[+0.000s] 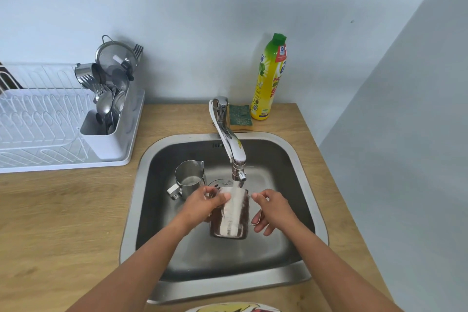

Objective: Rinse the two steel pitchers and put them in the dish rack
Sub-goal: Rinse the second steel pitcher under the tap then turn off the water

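Note:
I hold one steel pitcher (231, 218) over the middle of the sink (298, 157), right under the tap (231, 144). Water runs from the spout onto its side. My left hand (206, 201) grips its left side near the rim. My right hand (272, 210) holds its thin handle on the right. The second steel pitcher (188, 178) stands upright in the sink's back left part, spout pointing away, handle toward the front left. It is close to my left hand but apart from it. The white dish rack (50, 134) sits on the counter to the left.
The rack's cutlery holder (106, 134) is full of spoons, forks and a strainer. A green sponge (240, 115) and a yellow dish soap bottle (269, 78) stand behind the sink. The wooden counter (63, 210) surrounds the sink; a wall closes in on the right.

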